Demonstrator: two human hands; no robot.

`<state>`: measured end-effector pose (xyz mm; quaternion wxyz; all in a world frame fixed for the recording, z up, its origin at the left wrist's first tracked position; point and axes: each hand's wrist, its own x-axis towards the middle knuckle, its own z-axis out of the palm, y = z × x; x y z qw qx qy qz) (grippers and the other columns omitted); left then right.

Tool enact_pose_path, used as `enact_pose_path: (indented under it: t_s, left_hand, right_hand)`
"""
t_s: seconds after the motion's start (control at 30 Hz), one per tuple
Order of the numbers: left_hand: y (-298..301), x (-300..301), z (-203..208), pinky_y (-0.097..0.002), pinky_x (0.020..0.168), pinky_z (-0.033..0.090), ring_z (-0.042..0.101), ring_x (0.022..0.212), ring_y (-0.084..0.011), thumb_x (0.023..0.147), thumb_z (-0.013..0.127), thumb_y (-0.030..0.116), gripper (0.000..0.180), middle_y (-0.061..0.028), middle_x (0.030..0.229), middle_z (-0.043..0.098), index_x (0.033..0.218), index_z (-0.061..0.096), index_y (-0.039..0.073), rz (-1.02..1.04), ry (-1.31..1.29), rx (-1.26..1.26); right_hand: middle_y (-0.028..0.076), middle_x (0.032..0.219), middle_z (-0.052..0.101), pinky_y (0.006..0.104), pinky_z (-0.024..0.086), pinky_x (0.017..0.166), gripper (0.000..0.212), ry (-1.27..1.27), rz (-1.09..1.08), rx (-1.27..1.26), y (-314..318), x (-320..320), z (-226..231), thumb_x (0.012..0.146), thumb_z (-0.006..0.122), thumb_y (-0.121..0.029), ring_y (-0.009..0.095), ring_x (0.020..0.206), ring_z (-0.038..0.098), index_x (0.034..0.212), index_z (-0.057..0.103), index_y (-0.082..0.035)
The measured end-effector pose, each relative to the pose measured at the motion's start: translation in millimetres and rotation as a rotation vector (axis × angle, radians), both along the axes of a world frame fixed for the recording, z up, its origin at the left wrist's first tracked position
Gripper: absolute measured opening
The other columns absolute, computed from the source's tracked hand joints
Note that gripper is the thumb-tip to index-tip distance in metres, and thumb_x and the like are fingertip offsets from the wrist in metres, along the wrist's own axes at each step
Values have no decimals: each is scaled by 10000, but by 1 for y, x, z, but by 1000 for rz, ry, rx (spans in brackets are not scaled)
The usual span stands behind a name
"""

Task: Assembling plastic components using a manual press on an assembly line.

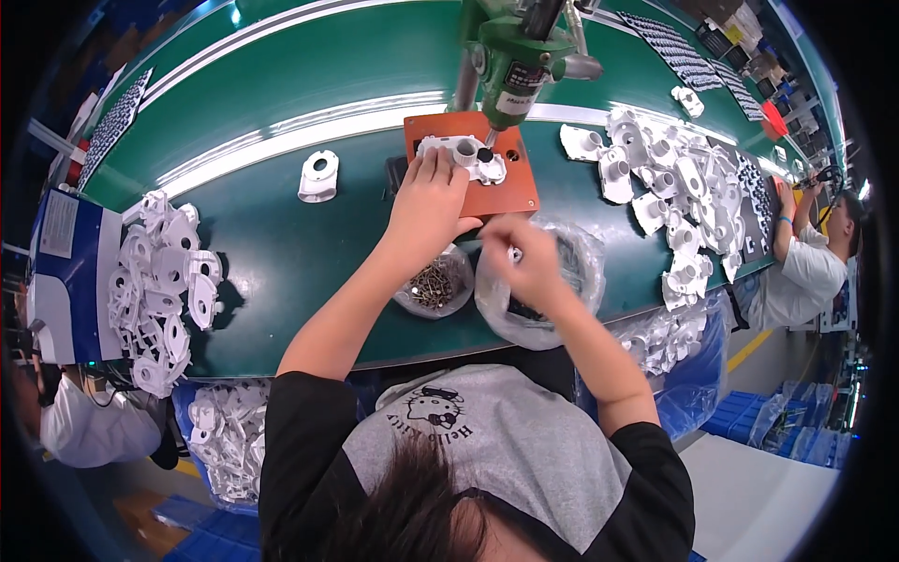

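Observation:
My left hand [431,192] lies on a white plastic housing [465,152] seated on an orange fixture block [517,192]. Its fingers are stretched flat over the housing's left end, the thumb held apart. A black round piece [484,155] sits on the housing, under the tip of a green press-like machine [517,70]. My right hand [529,262], smeared by motion, is over a plastic-lined container [585,267] with its fingers curled in. What they hold, if anything, is hidden. A bowl of screws [433,284] stands left of that container.
A lone white part [320,176] stands left of the fixture. White parts are heaped at left [169,272] and right [679,187]. Bins of parts [229,436] sit below the table edge. A co-worker [810,248] works at far right; another person [98,421] is at far left.

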<state>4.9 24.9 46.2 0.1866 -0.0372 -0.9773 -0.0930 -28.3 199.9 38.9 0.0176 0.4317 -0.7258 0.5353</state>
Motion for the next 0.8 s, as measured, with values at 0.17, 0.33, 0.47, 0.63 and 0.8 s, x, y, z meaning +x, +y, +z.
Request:
enact_pose_path:
  t_s: [0.17,0.33,0.47,0.63,0.8]
  left_hand:
    - [0,-1,-2,-460,1057,346,428,1250,-394,670,789,352,675,-258,1303,467,1136,504,-45,9,-3,-11]
    - [1,-1,-2,-462,1055,348,429,1246,-395,671,790,347,664,-258,1303,464,1129,507,-42,4,-2,-2]
    - [0,-1,-4,-462,1054,348,430,1244,-397,672,790,343,659,-259,1300,466,1127,508,-41,1,6,-1]
    - [-1,-2,-5,-458,1061,340,454,1227,-395,630,813,367,758,-294,1260,498,1163,490,-64,-16,32,-23]
    - [-1,-2,-5,-460,1061,340,457,1224,-396,625,817,360,757,-294,1258,501,1167,493,-57,-9,20,-25]
  right_hand:
    - [92,766,562,390,478,664,193,364,146,272,-11,42,-28,700,697,-139,296,736,568,844,606,-48]
    - [83,806,578,373,489,683,164,324,144,421,-18,40,-28,705,665,-132,258,799,591,832,600,-51]
    - [91,789,577,378,492,674,147,317,119,414,-19,41,-30,718,654,-126,262,771,598,833,602,-51]
    - [93,768,572,382,493,662,135,337,98,400,-21,42,-31,727,652,-124,261,766,600,821,595,-46]
    - [111,770,591,394,492,660,118,309,83,423,-22,42,-31,752,636,-113,277,752,607,799,567,-31]
